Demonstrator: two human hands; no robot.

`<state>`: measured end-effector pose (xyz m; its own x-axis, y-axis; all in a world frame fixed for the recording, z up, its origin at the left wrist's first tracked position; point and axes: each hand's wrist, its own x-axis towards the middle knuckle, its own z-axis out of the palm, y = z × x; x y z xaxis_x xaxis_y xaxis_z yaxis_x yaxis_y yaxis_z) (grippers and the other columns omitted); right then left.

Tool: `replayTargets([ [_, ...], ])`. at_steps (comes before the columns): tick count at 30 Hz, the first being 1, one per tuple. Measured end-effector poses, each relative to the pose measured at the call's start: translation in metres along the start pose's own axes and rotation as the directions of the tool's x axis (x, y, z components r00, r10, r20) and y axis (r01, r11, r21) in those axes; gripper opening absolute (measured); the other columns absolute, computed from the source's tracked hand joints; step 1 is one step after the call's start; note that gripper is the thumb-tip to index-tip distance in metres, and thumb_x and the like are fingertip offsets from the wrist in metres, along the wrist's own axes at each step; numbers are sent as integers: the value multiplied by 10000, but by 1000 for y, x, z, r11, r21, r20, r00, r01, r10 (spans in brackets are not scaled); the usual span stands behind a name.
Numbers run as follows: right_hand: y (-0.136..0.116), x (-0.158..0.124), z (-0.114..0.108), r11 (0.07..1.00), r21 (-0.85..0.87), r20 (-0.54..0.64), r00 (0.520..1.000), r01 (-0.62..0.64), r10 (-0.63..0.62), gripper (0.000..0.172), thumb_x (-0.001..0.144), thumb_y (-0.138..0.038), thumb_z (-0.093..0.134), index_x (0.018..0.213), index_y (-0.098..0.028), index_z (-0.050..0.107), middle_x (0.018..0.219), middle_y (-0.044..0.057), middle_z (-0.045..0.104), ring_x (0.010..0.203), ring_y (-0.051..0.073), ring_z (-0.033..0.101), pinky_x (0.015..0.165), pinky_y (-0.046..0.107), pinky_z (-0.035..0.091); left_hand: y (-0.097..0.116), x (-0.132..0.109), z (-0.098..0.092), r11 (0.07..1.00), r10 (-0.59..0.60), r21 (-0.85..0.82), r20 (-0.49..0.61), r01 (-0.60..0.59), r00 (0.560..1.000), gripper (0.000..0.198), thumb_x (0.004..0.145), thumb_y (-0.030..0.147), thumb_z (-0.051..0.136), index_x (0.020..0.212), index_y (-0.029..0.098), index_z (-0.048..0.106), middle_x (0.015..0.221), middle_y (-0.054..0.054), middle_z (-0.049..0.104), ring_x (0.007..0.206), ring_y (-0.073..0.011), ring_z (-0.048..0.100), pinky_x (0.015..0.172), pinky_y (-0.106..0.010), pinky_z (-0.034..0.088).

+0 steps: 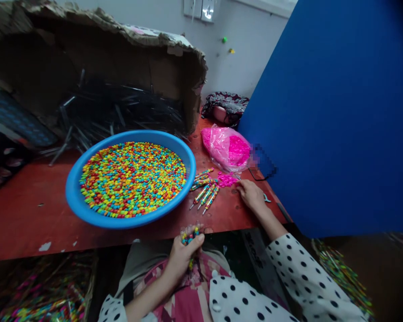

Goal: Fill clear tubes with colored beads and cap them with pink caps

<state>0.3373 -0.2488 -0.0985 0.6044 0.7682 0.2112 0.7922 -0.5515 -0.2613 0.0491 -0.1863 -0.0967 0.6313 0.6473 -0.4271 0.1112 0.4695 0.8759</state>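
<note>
My left hand (184, 250) is wrapped round several clear tubes (190, 235) filled with coloured candies, just off the table's front edge; their upper ends stick out above the fingers. My right hand (251, 195) rests on the table, fingertips drawn together at the edge of a small heap of pink pieces (226, 180). Whatever they pinch is too small to make out. A teal curved handle (266, 198) shows beside that hand. Left of the heap lie several candy-filled tubes (205, 197) with pointed tips. A wide blue basin (192, 172) full of small coloured candies (134, 179) stands further left.
Behind the heap sits a clear plastic bag of pink pieces (226, 145). A torn cardboard box (191, 89) holding many empty clear tubes (121, 112) stands behind the basin. A tall blue panel (332, 120) borders the red table (27, 214) on the right. Filled tubes (345, 277) lie below.
</note>
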Motion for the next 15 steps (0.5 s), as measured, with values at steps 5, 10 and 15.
replayTargets([
  [5, 0, -3, 5, 986, 169, -21, 1000, 4, 0, 218, 853, -260, 460, 949, -184, 639, 916, 98, 659, 850, 227, 603, 720, 327, 446, -1, 5, 6, 993, -73, -92, 32, 76, 997, 464, 581, 401, 770, 919, 120, 620, 603, 6, 615, 473, -93, 532, 486, -204, 432],
  [10, -52, -42, -1, 527, 813, 284, 959, -250, 17, 322, 832, -431, 507, 960, -156, 616, 641, 20, 632, 562, 146, 588, 568, 280, 478, -1, 8, 13, 979, -95, -180, 35, 99, 995, 509, 568, 402, 774, 935, 134, 542, 754, -58, 683, 479, -117, 581, 446, -221, 462],
  [15, -102, -82, -5, 477, 842, 328, 941, -250, -86, 289, 851, -414, 506, 948, -180, 644, 645, 4, 606, 555, 114, 564, 538, 230, 470, 1, 5, 12, 983, -94, -152, 39, 99, 995, 485, 572, 429, 765, 894, 98, 616, 771, -82, 685, 554, -150, 625, 512, -260, 522],
])
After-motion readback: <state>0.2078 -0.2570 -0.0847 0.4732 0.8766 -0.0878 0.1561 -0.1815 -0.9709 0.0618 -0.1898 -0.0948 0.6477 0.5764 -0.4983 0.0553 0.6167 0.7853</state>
